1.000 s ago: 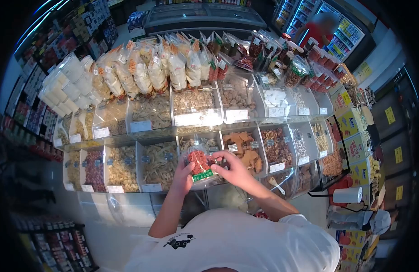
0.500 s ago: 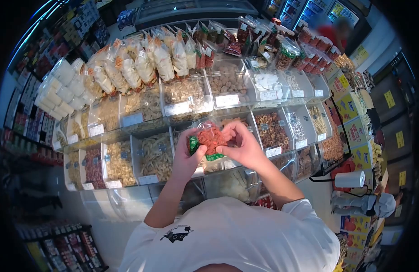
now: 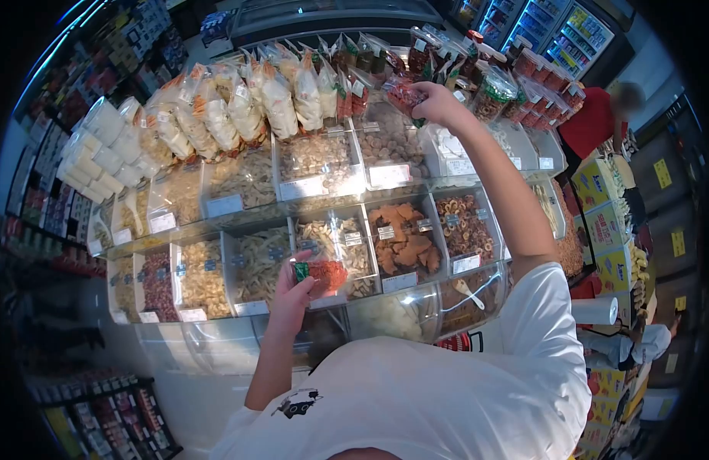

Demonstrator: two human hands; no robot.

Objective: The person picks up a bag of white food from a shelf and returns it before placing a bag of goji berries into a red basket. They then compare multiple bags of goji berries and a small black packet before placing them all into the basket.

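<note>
My left hand (image 3: pixel 291 290) is closed on a small clear bag of red-orange dried pieces (image 3: pixel 325 276) with a green label end, low over the front row of bins. Stretched far forward, my right hand (image 3: pixel 444 106) grips the edge of another clear bag of dark red pieces (image 3: pixel 404 95), among the bagged goods on top of the display. Under my left hand are bins of pale dried slices (image 3: pixel 335 238). To the right of it lies a bin of brown-orange flat pieces (image 3: pixel 404 238).
Plump bags of pale goods (image 3: pixel 216 115) line the display top, with stacked white tubs (image 3: pixel 109 146) at the left. Jars and tubs of red goods (image 3: pixel 534 84) stand at the right. A white scoop (image 3: pixel 469 294) rests at the front. A person in red (image 3: pixel 596 123) is at the right.
My right hand has left the bag that both hands held and reached forward to another bag. My left hand, still holding its bag, has moved down and left.
</note>
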